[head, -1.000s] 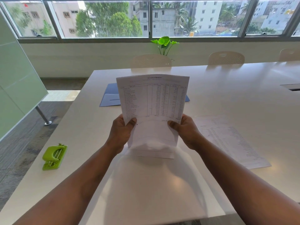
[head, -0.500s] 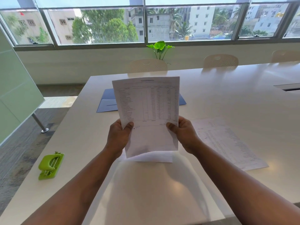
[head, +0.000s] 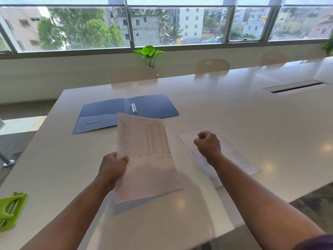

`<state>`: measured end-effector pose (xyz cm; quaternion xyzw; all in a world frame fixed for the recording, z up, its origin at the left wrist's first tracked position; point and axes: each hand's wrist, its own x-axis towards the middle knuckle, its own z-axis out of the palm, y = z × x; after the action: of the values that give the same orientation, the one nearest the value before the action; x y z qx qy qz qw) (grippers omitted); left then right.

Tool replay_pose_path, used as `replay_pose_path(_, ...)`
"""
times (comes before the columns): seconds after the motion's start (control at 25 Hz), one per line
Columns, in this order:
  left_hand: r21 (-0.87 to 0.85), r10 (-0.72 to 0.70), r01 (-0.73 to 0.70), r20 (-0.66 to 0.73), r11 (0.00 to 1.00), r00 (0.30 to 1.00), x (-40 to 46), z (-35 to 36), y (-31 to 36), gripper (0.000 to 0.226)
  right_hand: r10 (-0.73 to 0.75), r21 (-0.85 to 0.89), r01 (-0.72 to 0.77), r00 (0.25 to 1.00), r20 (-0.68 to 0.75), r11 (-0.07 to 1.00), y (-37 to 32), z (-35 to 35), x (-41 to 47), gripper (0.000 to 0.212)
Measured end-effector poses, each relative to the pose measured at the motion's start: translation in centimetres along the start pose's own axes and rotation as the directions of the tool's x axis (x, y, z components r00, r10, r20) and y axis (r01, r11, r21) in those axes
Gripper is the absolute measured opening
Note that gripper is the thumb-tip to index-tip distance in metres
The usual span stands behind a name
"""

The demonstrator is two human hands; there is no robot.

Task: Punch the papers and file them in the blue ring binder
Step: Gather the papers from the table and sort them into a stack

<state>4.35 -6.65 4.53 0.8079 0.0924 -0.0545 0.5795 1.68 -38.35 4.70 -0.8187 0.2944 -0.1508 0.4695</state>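
My left hand (head: 112,167) grips a printed sheaf of papers (head: 146,157) by its left edge, holding it tilted above the white table (head: 234,109). My right hand (head: 207,144) is off the papers, fingers curled into a loose fist, hovering over another printed sheet (head: 234,156) that lies flat on the table. The blue ring binder (head: 108,112) lies open beyond the papers, its metal rings (head: 133,107) showing at the spine. A green hole punch (head: 10,212) sits at the table's left edge, partly cut off by the frame.
Beige chairs (head: 212,65) stand along the table's far side, with a green plant (head: 149,53) by the window. A cable slot (head: 293,86) is set into the table at the right. The table's near edge runs under my forearms.
My right hand let go of the papers and moved right over the flat sheet. The papers dropped lower and tilted, now held by my left hand alone; the binder is uncovered.
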Motion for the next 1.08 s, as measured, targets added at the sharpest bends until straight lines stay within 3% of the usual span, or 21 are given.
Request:
replay_pose_path(0.16, 0.034, -0.068, 0.066, 0.073, 0.997, 0.995, 0.2, 1.9, -0.2, 0.011, 0.091, -0.462, -0.102, 0.995, -0.046, 0.881, 2.5, -3.8, 1.7, 0.057)
replay_pose_path(0.28, 0.071, -0.09, 0.084, 0.091, 0.994, 0.992, 0.4, 2.6, -0.5, 0.014, 0.168, -0.587, -0.169, 0.984, -0.056, 0.792, 3.9, -6.1, 2.5, 0.057)
replay_pose_path(0.56, 0.116, -0.103, 0.092, 0.09, 0.989, 0.991, 0.6, 2.7, -1.5, 0.01, 0.282, -0.576, -0.249, 0.959, -0.032, 0.779, 5.2, -8.4, 3.5, 0.091)
replay_pose_path(1.08, 0.086, -0.119, 0.111, 0.092, 0.99, 0.989, 0.1, 2.6, -1.2, 0.008, 0.3, -0.531, -0.262, 0.954, -0.016, 0.806, 4.9, -7.8, 3.4, 0.1)
